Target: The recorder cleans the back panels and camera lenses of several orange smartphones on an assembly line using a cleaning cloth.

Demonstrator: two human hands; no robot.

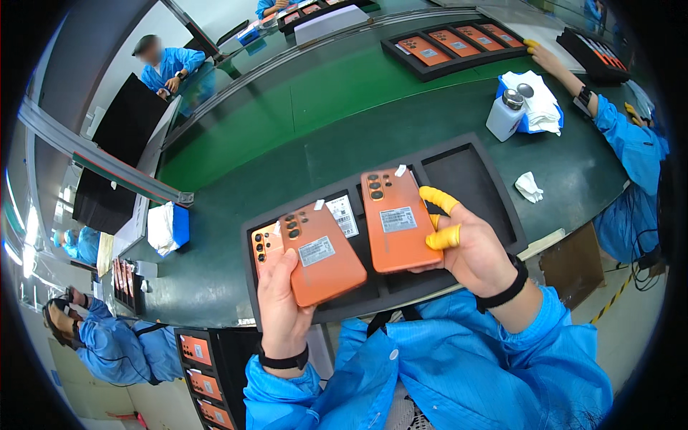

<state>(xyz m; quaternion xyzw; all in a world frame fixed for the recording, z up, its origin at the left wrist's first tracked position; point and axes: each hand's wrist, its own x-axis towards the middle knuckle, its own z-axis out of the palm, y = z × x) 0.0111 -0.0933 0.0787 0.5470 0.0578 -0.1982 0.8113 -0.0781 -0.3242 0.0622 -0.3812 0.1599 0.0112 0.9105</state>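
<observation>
My left hand [282, 308] is closed round an orange smartphone [331, 266], its back with camera lenses and a silver label facing up. In my right hand [476, 247], with yellow finger cots on two fingers, is a second orange smartphone [393, 240], also back up, gripped by its right edge. Both phones are above a black compartment tray [469, 168]. Another orange phone [266, 247] lies in the tray's left compartment, partly hidden behind my left hand. A white label [344, 217] shows between the held phones.
Beyond the tray, a blue box of white cloths [534, 107] stands beside a dispenser bottle [505, 115]. A crumpled wipe [529, 187] lies to the right. A far tray [462, 61] holds several orange phones; a co-worker's hand [548, 61] touches its end. More phones sit in a tray [203, 380] lower left.
</observation>
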